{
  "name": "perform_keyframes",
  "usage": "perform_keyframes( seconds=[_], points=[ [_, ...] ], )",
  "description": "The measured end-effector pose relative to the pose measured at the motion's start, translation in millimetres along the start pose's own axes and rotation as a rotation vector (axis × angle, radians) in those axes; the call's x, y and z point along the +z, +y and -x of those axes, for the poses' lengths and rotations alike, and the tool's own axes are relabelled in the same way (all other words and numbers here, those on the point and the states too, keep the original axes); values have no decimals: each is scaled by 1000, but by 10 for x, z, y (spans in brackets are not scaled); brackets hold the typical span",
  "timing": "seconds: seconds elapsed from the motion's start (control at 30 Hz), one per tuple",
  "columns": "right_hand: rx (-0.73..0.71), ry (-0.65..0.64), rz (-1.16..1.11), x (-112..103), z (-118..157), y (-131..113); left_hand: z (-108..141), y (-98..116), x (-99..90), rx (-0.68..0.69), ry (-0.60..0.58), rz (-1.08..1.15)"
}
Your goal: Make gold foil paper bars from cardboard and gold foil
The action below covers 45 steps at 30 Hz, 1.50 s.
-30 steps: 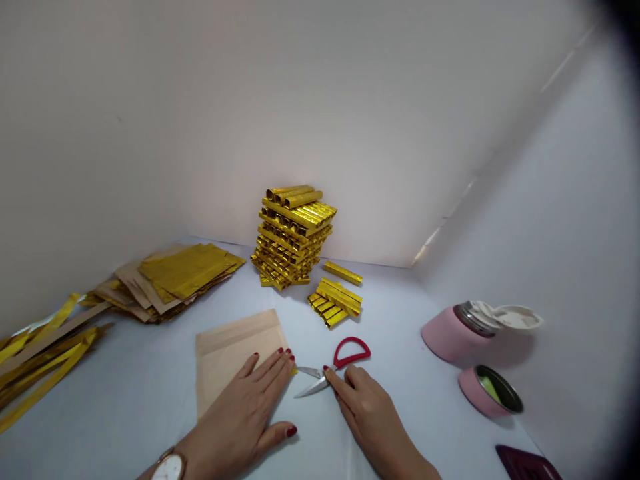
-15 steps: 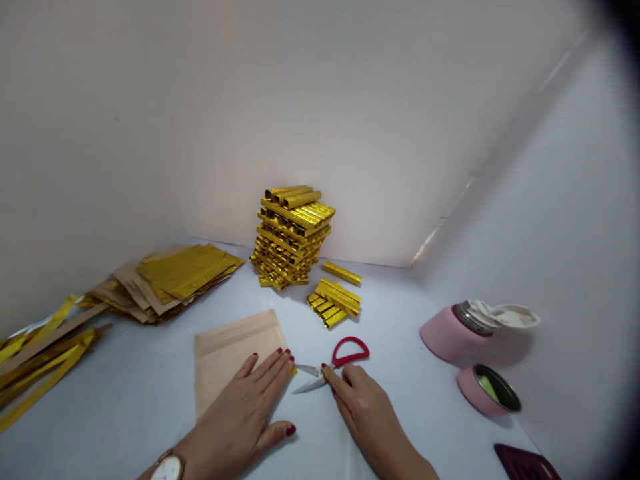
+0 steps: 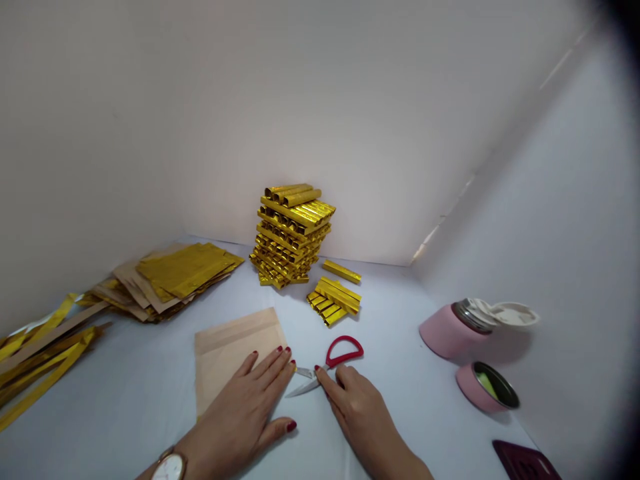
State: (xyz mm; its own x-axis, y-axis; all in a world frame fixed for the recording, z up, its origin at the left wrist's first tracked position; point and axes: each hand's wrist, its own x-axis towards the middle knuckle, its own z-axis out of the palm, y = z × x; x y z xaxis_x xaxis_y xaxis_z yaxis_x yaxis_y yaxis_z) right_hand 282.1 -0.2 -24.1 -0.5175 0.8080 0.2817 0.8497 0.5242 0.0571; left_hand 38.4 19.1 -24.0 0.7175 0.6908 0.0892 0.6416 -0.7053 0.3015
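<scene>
Inspected left to right, with all positions taken from the scissors [image 3: 345,351].

Far left of the scissors, loose gold strips [image 3: 40,363] lie on the white surface [image 3: 400,433], some with tan backing. Beyond them, up and left of the scissors, sits a pile of tan sheets [image 3: 133,283] topped by gold foil [image 3: 183,273].

Immediately left of the scissors, a tan sheet [image 3: 230,353] lies flat. The left hand [image 3: 245,407], wearing a round white-faced watch [image 3: 169,468], rests palm down on this sheet. Its fingers are spread apart, with the thumb set well out from them. The fingertips reach the sheet's right edge, and a sliver of gold shows there. No clamping is observed.

The scissors have a red handle and slightly parted steel blades pointing left, with the blade tips just beside the tan sheet. The right hand [image 3: 363,413] lies directly below the handle, fingers extended and close together. The index fingertip [image 3: 319,369] touches the scissors near the pivot. The fingers are not through the handle, and no closed grip is seen.

Directly behind the scissors stand a tall stack of gold tubes [image 3: 293,233], a small pile of tubes [image 3: 333,300] and one loose tube [image 3: 341,271].

Right of the scissors are a pink flask [image 3: 453,333], its open lid [image 3: 515,313], a pink cup [image 3: 485,390] and a dark red object [image 3: 525,463].
</scene>
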Motion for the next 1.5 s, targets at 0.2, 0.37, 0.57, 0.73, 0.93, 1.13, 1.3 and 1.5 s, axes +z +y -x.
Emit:
perform_keyframes(
  seconds=[0.2, 0.37, 0.57, 0.73, 0.93, 1.13, 1.3, 1.5],
  points=[
    [-17, -9, -21, -42, 49, 29, -5, 28, -46, -25, -54, 13],
    [-4, -5, -17, -39, 53, 9, -17, 55, -89, -35, -77, 25],
    [11, -8, -49, -51, -12, -62, -13, 29, -56, -23, -35, 35],
    [-4, -30, -57, -67, 4, -52, -6, 39, -80, -20, -59, 35],
    [-8, -28, -25, -62, 11, -56, -40, -20, -210, -34, -106, 104],
    [-5, -21, -25, -26, 25, -51, 17, -177, -353, 53, -174, 105],
    [-3, -30, -32, 14, 52, -43, 99, -207, -325, 68, -168, 71],
    [-8, -21, -25, 14, 23, -87, 104, -192, -313, 72, -174, 81]
  ],
)
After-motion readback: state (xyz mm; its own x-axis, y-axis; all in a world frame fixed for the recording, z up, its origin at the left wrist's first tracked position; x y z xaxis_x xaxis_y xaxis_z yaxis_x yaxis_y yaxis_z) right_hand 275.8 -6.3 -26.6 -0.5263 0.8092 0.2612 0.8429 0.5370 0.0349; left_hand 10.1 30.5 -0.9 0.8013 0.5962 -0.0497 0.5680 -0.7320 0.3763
